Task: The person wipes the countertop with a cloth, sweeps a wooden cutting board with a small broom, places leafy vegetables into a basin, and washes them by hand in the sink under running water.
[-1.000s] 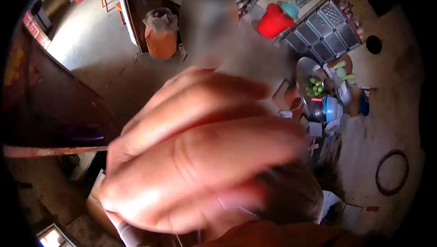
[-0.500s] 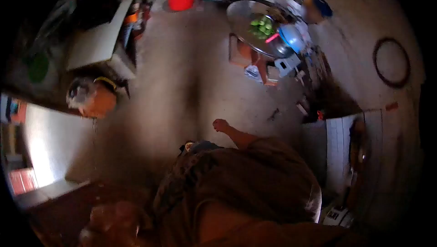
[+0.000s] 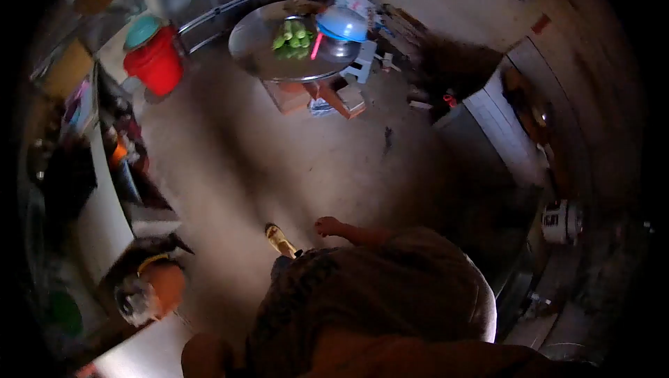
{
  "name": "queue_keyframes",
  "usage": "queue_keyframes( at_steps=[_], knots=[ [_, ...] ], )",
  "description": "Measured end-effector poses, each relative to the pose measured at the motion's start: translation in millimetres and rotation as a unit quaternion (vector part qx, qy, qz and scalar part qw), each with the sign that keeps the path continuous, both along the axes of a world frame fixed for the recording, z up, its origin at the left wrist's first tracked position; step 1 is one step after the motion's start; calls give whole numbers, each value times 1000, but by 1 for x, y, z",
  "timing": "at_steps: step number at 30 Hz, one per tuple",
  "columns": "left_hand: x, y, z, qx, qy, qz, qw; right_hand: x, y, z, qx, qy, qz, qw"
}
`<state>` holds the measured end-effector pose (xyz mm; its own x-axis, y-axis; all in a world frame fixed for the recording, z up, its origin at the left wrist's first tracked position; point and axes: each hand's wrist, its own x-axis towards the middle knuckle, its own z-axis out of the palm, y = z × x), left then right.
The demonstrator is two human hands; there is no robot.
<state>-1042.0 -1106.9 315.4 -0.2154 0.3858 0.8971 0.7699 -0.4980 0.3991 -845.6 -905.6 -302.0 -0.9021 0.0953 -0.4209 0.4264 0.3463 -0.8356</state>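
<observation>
Vegetables [image 3: 293, 35] on round table [image 3: 252, 49], well ahead of your right hand [image 3: 330, 226]
Your right, fingers seemingly curled, is the nearer; you cannot tell whether it grasps anything, nor read your dim left hand [image 3: 205, 356]; the vegetables' long axis is unclear

The person wears a loose, dark brown-grey top [image 3: 411, 280] of plain-looking cloth, softly creased and rounded over the shoulder and back. Across its front runs a darker print [image 3: 317, 273], perhaps lettering, too dim to read. The cloth catches a pale, whitish edge of light along the right side. The right sleeve [image 3: 398, 240] stops short, leaving the forearm and right hand [image 3: 327, 226] bare. Below the top shows a small patch of bluish-grey trouser leg [image 3: 281, 264], and under that a yellowish shoe [image 3: 280, 240] with darker markings.
</observation>
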Motion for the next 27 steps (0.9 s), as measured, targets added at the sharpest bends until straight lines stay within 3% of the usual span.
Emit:
queue_keyframes(
  at_steps=[1,2,4,5,6,10,12,13,16,18,27],
  knots=[
    [-11,4,-3,2,-1,-6,1000,-6,4,-4,19,56,10,998],
    [-23,6,-5,2,-1,-8,1000,-19,12,18,64,-86,18,994],
    [-45,9,-10,4,-5,-6,1000,-30,24,58,109,-227,25,967],
    [-57,10,-12,4,-6,-6,1000,-27,25,73,8,-240,-129,962],
    [-71,10,-15,3,-9,-7,1000,-29,26,78,-95,-244,-282,923],
    [-110,15,-30,-1,-18,-25,1000,-46,38,43,-87,-173,-315,929],
    [-124,25,-36,0,-27,-41,999,-52,40,4,-254,-150,-370,881],
    [-130,32,-40,-1,-33,-52,998,-52,32,2,-254,-154,-385,874],
    [-137,54,-51,1,-44,-95,995,-57,6,80,-114,-61,-362,923],
    [-129,67,-56,4,-50,-123,991,-45,-11,123,-62,-21,-369,927],
    [-51,146,-48,5,-8,-268,963,112,-32,109,24,-123,-427,895]
  ],
)
